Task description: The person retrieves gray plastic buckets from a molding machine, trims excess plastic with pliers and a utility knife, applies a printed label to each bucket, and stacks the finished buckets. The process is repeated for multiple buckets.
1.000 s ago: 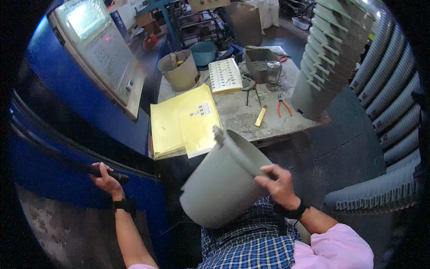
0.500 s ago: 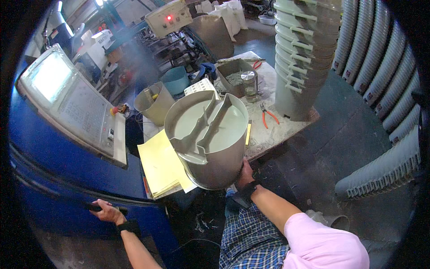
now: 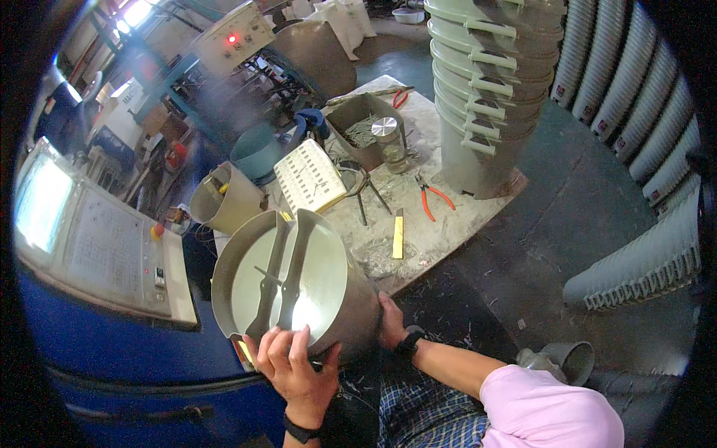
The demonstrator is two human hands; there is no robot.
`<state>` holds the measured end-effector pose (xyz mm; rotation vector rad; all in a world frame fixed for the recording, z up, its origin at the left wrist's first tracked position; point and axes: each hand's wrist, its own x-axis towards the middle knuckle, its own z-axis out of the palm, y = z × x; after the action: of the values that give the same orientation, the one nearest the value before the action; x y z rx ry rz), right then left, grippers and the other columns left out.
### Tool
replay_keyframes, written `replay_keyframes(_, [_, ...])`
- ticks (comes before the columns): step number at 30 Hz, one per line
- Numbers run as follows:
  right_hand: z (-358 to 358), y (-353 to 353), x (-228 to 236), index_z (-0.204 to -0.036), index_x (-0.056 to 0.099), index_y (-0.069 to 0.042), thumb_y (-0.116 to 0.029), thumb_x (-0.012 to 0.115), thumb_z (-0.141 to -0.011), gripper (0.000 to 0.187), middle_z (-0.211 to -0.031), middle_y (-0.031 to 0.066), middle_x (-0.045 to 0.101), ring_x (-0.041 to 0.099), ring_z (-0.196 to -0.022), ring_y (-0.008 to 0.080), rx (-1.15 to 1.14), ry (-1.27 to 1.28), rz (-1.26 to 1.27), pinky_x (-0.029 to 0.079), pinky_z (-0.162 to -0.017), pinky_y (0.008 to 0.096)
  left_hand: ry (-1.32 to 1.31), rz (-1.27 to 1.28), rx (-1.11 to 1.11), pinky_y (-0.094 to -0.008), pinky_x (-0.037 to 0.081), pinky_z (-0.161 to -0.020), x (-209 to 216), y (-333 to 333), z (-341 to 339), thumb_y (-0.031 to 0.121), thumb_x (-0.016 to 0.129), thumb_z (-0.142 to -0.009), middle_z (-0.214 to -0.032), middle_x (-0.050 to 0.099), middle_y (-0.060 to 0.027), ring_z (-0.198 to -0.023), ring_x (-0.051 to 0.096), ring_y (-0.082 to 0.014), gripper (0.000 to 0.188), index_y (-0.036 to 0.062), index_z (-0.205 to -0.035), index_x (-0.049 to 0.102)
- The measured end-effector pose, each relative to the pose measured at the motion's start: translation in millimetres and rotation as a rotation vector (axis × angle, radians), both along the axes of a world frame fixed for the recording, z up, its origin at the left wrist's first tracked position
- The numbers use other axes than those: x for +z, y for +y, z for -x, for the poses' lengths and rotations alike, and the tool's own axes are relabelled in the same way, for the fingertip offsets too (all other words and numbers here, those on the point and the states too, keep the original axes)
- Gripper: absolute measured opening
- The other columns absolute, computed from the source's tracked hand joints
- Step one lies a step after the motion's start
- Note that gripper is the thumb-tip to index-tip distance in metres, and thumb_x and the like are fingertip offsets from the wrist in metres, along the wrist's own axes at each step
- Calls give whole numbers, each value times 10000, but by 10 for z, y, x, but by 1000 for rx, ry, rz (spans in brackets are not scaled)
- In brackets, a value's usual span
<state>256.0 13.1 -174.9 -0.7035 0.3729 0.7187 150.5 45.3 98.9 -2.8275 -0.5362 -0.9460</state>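
A grey plastic bucket (image 3: pixel 357 302), with a divider (image 3: pixel 267 299) running across its inside, tilts toward me at the near left edge of the table. My left hand (image 3: pixel 295 369) grips its near rim, fingers over the edge and thumb against the outer wall. Against the bucket's right side presses my right hand (image 3: pixel 390 322), its fingers partly hidden beneath. Beyond the bucket lie a yellow-handled cutter (image 3: pixel 398 237), red-handled pliers (image 3: pixel 433 200) and a pale block with rows of holes (image 3: pixel 310 179).
A tall stack of grey buckets (image 3: pixel 467 168) stands at the table's far right corner. On the left is a blue machine (image 3: pixel 127 358) with a control panel (image 3: pixel 112 239). Another nested stack (image 3: pixel 635 261) lies on its side at right. A scrap bin (image 3: pixel 351 119) sits farther back.
My left hand has left the blue machine's handle and taken hold of the bucket's rim. The bucket has moved left and turned, and my right hand stays on it. The view has shifted.
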Motion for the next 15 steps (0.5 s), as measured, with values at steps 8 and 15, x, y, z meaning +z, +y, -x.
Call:
replay_keyframes(8, [-1594, -55, 204, -1006, 638, -48, -213, 605, -822, 249, -940, 176, 636, 590, -899, 329, 227, -981, 935, 455, -799, 414, 44, 235, -123, -584, 303, -1020, -96, 644, 274, 163, 741, -684, -844, 542, -36, -910, 516, -265, 224, 104, -841, 591])
replay_keyframes(15, [-2770, -375, 157, -1185, 541, -85, -315, 636, -789, 467, -1268, 187, 467, 468, -1125, 343, 508, -1278, 1956, 391, -933, 431, 193, 160, 251, -459, 248, -1064, -277, 754, 298, 190, 611, -797, -1059, 600, -82, -1131, 498, -261, 276, 96, -1056, 595])
